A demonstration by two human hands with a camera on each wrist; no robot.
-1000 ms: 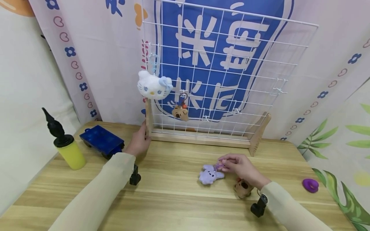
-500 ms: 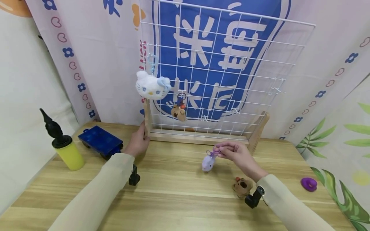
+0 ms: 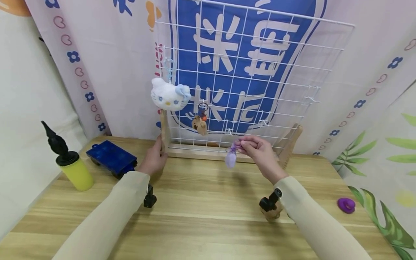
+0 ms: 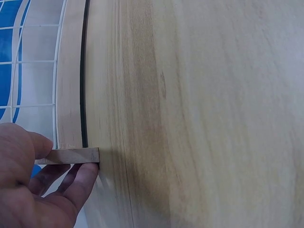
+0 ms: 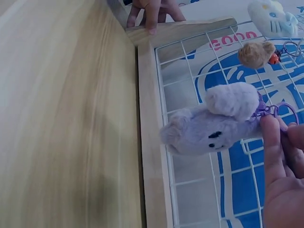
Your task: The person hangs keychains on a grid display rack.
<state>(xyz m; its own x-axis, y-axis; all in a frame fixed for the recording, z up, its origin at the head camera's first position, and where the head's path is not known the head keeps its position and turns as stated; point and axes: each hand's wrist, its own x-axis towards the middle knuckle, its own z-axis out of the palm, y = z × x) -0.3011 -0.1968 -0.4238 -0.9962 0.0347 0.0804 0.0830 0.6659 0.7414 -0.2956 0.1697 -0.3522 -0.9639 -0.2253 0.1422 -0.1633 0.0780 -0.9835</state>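
My right hand pinches the purple ring of a lilac plush keychain, which dangles in front of the white wire grid. In the right wrist view the plush shows two dark eyes and long ears. My left hand grips the left end piece of the wooden stand that bears the grid, thumb on one side and fingers on the other. On the grid hang a white cat plush keychain and a small brown plush keychain. White hooks sit low on the grid, close to my right hand.
A second brown plush lies on the table, partly hidden by the right wrist camera. At right is a purple hat-shaped item. A blue toy cart and a yellow pump stand at left.
My right hand has lifted the lilac plush keychain off the table and carried it away from me, up toward the grid. The left hand stays on the stand.
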